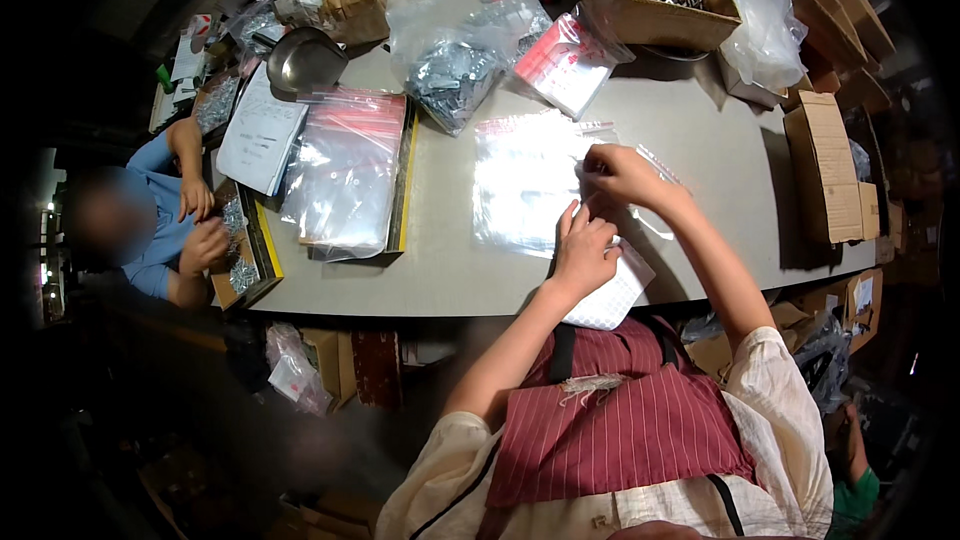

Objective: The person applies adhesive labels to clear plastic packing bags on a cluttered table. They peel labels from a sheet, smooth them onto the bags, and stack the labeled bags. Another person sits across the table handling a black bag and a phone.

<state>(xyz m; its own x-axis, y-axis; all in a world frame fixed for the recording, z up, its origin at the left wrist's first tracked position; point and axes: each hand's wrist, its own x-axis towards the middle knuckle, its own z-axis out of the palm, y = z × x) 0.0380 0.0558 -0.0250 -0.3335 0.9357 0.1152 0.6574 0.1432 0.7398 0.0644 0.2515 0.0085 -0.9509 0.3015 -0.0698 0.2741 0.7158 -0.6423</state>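
Both my hands are close together at the near edge of a pile of clear zip bags (520, 180) that shines in the light. My left hand (585, 252) has its fingers curled over the top of a white sheet (605, 298) with rows of small round marks, like a sticker sheet; the sheet hangs toward my apron. Just above it, my right hand (628, 178) is closed in a pinch over the bags' right side. Whatever is between its fingertips is too small or hidden to make out. Another clear bag (655, 215) lies beneath my right wrist.
Left stand a box of red-topped zip bags (345, 175), written papers (262, 130) and a metal scoop (305, 60). Farther back are a bag of metal parts (452, 80), a red-and-white pack (568, 60) and a carton of metal pieces (650, 0). A co-worker (150, 210) sits left.
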